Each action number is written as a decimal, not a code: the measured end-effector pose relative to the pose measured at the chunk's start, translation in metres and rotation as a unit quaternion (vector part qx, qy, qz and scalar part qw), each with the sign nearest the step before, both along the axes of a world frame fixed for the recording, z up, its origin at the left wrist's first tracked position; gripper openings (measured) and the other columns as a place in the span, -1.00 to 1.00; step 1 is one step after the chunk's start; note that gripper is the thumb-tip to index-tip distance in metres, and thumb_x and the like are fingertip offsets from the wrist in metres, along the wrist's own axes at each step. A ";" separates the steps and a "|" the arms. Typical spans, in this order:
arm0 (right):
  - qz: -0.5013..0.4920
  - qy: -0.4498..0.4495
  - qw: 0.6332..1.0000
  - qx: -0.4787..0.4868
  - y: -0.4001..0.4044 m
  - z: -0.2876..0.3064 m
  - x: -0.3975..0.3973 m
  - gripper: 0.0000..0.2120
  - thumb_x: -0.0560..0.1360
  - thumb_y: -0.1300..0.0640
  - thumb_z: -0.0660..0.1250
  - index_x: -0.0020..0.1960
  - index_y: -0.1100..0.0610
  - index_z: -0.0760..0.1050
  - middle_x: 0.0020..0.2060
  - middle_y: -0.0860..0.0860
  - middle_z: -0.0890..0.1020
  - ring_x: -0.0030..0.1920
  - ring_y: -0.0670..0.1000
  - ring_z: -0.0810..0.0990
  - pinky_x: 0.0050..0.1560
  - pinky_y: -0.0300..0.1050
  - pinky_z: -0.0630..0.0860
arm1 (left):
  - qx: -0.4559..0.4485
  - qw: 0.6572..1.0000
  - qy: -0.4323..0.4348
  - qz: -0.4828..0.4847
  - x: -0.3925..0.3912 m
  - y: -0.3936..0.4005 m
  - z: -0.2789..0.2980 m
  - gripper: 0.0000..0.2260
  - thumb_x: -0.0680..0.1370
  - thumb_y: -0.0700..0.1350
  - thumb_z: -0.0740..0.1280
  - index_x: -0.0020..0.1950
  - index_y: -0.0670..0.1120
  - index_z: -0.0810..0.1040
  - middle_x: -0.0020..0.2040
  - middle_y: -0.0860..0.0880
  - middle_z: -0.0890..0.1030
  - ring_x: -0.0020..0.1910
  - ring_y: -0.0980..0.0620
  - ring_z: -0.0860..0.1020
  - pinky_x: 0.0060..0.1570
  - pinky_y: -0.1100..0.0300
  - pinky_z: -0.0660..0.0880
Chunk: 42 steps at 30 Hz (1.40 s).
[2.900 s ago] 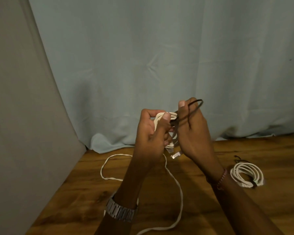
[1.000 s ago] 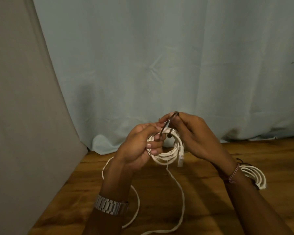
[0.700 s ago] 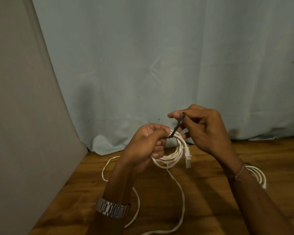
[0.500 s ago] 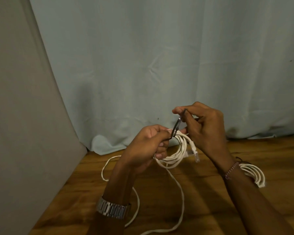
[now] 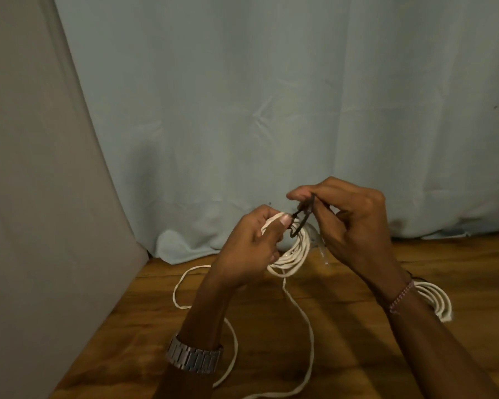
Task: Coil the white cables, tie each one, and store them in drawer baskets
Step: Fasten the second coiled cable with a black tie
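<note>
The left hand (image 5: pixel 249 249) grips a white cable coil (image 5: pixel 293 254), its fingers curled round the bundled loops and the thumb pressed on top of them. The right hand (image 5: pixel 349 226) is raised just beside and slightly above it, thumb and forefinger pinching a thin black tie (image 5: pixel 301 218) that runs down from the fingertips to the top of the coil, next to the left thumb. The tie seems to loop round the strands there, though the dim light and blur leave the wrap unclear. A pale connector (image 5: pixel 323 250) hangs under the right palm, smeared by motion.

Below both hands the loose cable tail (image 5: pixel 303 318) drops from the coil and snakes over the wooden floor (image 5: pixel 343 341), curving back under the left forearm. A metal watch (image 5: pixel 195 357) sits on the left wrist, a beaded bracelet (image 5: pixel 401 296) on the right. Behind the right wrist, a second cable bundle (image 5: pixel 435 300) lies on the floor, partly hidden by the arm. Beyond the hands hangs a pale blue curtain (image 5: pixel 271 96); to the left of the left hand stands a grey panel (image 5: pixel 41 197).
</note>
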State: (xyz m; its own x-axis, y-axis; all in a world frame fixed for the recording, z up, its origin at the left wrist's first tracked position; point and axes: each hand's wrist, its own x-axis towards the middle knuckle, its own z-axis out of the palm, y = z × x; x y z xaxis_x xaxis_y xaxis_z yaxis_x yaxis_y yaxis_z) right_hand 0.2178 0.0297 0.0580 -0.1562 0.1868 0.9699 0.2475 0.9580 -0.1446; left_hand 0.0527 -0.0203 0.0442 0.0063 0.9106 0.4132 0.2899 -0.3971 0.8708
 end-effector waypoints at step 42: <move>0.047 0.106 0.967 -0.226 -0.012 0.009 0.004 -0.75 0.60 0.03 0.35 -0.04 0.17 0.72 -0.32 0.05 0.71 -0.41 -0.04 0.65 -0.32 -0.29 0.53 | 0.060 0.993 0.098 0.001 0.008 -0.005 0.002 -0.88 0.68 -0.02 0.24 0.01 -0.01 0.52 -0.39 0.17 0.43 -0.41 0.19 0.37 -0.28 0.07 0.36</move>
